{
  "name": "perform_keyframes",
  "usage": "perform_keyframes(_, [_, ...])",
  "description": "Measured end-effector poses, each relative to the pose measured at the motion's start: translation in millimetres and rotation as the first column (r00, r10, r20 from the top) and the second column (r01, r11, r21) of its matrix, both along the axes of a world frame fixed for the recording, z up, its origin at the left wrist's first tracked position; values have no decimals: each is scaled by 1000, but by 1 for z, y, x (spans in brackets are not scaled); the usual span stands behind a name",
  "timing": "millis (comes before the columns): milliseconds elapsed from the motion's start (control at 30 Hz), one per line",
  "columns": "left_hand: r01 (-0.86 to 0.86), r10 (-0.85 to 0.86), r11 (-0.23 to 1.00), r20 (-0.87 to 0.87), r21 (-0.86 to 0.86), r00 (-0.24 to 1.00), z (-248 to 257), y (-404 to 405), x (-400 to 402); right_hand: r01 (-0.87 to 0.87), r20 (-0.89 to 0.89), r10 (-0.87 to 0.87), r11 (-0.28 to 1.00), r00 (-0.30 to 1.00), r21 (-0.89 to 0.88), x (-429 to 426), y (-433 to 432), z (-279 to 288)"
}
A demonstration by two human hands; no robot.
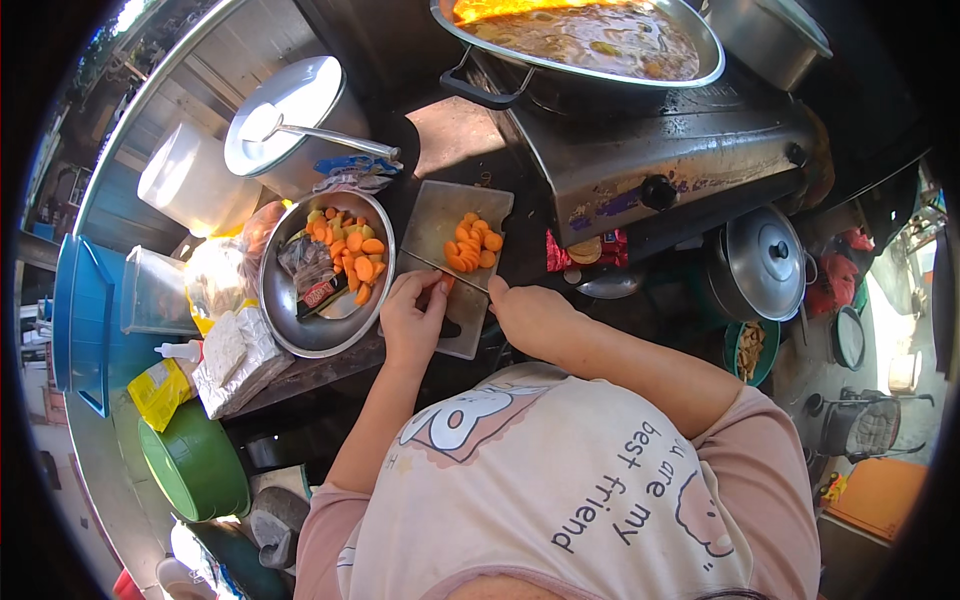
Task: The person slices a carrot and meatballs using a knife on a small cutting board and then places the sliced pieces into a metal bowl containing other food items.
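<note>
My right hand (534, 313) grips a knife (444, 268), its blade lying slantwise across the cutting board (461, 341). Under the fingers of my left hand (414, 309) is a piece of carrot (448, 282), right beside the blade. Beyond the knife, several carrot slices (472, 241) are heaped on the board. Left of the board stands a steel bowl (330, 346) holding more carrot slices (363, 268), paler chunks and a crumpled dark plastic packet (306, 262). My right hand covers the knife's handle.
A gas stove (645, 161) carries a wide pan of brown stew (585, 45). A red wrapper with biscuits (587, 250) and a spoon (611, 285) lie before it. A lidded pot (763, 262) stands right; a ladle (322, 136) rests on another pot's lid (300, 97). A foil-wrapped block (244, 360) sits left.
</note>
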State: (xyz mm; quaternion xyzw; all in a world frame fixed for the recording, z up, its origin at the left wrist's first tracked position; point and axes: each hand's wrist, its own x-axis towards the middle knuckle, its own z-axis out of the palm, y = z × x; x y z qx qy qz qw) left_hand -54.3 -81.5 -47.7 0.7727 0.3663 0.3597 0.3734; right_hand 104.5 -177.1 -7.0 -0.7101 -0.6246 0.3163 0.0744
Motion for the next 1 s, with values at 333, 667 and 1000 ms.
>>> perform_keyframes(333, [12,-12,997,3,72,1000,-6,-17,-3,-36,10,37,997,999,-68,0,-4,16])
perform_keyframes(667, [-52,50,998,-42,-39,998,-2,-14,-4,12,48,-8,996,999,-84,-4,12,-9])
perform_keyframes(1000, [-60,60,998,38,2,997,-4,-11,-4,-6,-33,8,999,999,53,4,-6,8])
